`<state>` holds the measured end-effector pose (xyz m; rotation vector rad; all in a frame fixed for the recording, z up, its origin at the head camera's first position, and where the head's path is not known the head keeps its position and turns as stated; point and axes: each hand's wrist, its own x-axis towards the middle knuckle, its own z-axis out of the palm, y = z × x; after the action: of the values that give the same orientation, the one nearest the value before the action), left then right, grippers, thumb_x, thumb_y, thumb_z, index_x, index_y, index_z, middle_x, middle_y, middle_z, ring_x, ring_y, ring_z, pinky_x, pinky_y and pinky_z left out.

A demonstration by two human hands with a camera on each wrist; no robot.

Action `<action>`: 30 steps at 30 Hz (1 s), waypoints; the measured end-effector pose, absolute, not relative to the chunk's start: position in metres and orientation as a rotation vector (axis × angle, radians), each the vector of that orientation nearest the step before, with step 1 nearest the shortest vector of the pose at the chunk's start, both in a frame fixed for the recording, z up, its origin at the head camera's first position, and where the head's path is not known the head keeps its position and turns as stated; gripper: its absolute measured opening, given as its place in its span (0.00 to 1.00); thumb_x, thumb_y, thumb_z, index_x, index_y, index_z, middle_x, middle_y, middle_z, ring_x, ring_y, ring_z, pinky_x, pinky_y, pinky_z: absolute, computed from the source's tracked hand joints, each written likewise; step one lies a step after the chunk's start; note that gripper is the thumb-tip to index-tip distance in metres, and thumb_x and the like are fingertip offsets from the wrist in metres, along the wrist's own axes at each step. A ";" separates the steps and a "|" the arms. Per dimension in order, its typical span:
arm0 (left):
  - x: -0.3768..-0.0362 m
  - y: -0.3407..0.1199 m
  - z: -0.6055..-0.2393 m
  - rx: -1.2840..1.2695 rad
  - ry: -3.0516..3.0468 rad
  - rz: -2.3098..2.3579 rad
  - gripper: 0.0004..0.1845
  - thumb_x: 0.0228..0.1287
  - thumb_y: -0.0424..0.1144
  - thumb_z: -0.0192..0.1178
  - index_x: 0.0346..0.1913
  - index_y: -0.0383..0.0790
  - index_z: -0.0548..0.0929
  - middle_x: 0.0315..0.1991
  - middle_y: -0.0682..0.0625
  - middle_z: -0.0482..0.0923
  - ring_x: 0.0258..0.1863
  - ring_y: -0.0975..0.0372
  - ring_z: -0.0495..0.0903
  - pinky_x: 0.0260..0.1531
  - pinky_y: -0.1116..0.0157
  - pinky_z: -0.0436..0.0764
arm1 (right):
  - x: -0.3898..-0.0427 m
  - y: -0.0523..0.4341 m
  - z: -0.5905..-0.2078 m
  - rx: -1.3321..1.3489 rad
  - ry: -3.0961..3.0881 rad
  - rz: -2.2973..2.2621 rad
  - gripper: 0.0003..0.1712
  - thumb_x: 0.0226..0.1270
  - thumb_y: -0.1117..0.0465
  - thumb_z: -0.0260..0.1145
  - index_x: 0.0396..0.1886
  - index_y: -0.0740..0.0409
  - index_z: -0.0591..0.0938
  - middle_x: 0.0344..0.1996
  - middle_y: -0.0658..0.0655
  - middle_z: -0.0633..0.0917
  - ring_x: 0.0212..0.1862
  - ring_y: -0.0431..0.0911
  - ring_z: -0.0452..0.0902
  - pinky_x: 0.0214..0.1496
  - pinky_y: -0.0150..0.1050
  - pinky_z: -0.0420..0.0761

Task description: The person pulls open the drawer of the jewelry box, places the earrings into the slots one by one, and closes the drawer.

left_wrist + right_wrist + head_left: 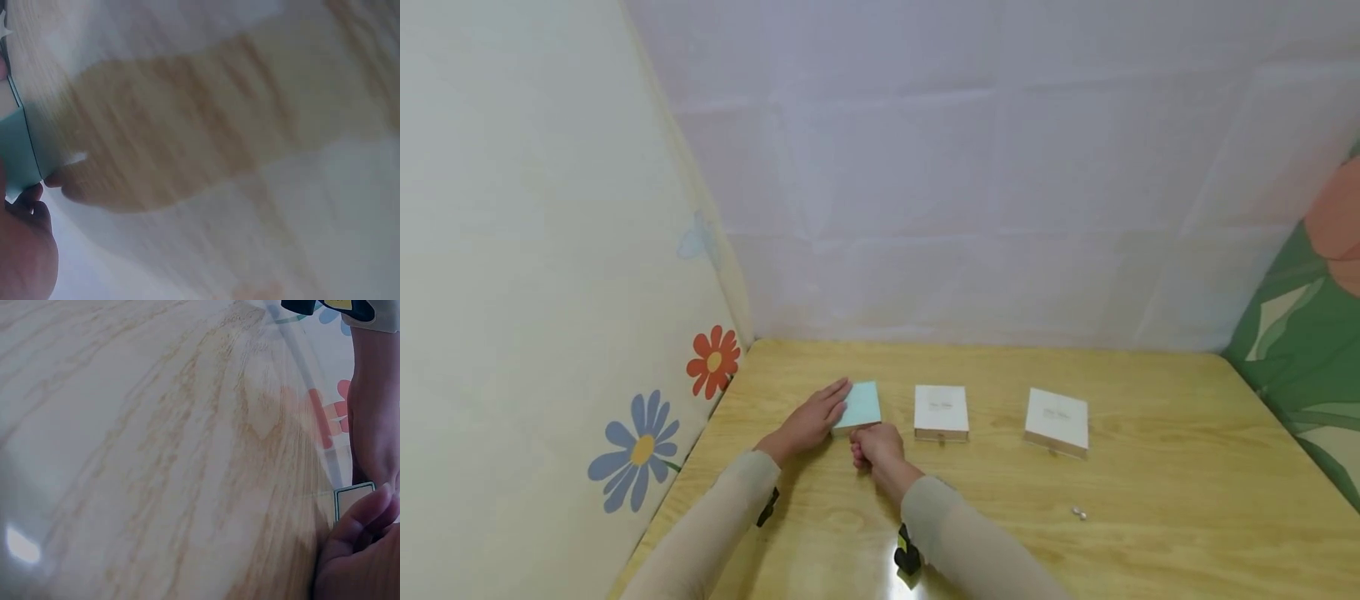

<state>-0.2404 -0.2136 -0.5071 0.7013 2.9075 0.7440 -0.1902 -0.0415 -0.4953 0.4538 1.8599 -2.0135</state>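
Observation:
A teal-topped drawer box lies on the table, left of two similar white boxes. My left hand holds it at its left side, fingers over the top and thumb nearer the front. In the left wrist view, fingertips curl at a corner of the box. At the box's front face, my right hand has its fingers curled in a pinch. The right wrist view shows the thumb against the pale, teal-rimmed front; whatever lies between the fingertips is hidden.
A white drawer box stands right of the teal one, and another white box sits farther right, slightly turned. Small whitish pieces lie on the wooden table nearer the front right. A white cloth backdrop hangs behind.

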 end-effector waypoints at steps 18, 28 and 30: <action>-0.243 -0.218 -0.515 0.708 2.913 0.700 0.28 0.85 0.47 0.39 0.80 0.40 0.56 0.81 0.46 0.51 0.78 0.48 0.55 0.76 0.48 0.58 | -0.188 -0.043 -0.494 0.448 1.859 -2.022 0.05 0.65 0.74 0.62 0.32 0.68 0.84 0.13 0.48 0.76 0.14 0.34 0.69 0.15 0.25 0.74; -0.240 -0.215 -0.503 0.705 2.910 0.657 0.29 0.85 0.47 0.39 0.80 0.40 0.56 0.81 0.45 0.52 0.78 0.48 0.56 0.76 0.48 0.59 | -0.189 -0.041 -0.491 0.468 1.847 -2.011 0.07 0.63 0.74 0.63 0.27 0.63 0.82 0.13 0.49 0.77 0.15 0.35 0.69 0.15 0.25 0.74; -0.241 -0.213 -0.503 0.711 2.908 0.670 0.29 0.85 0.46 0.39 0.80 0.38 0.57 0.81 0.44 0.52 0.78 0.47 0.56 0.76 0.47 0.59 | -0.189 -0.040 -0.492 0.466 1.848 -2.011 0.07 0.63 0.74 0.63 0.26 0.63 0.82 0.14 0.49 0.77 0.15 0.35 0.69 0.16 0.25 0.74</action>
<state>-0.2406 -0.2129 -0.5030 0.7108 2.9077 0.6701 -0.1893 -0.0396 -0.4915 0.4659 1.8476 -2.0108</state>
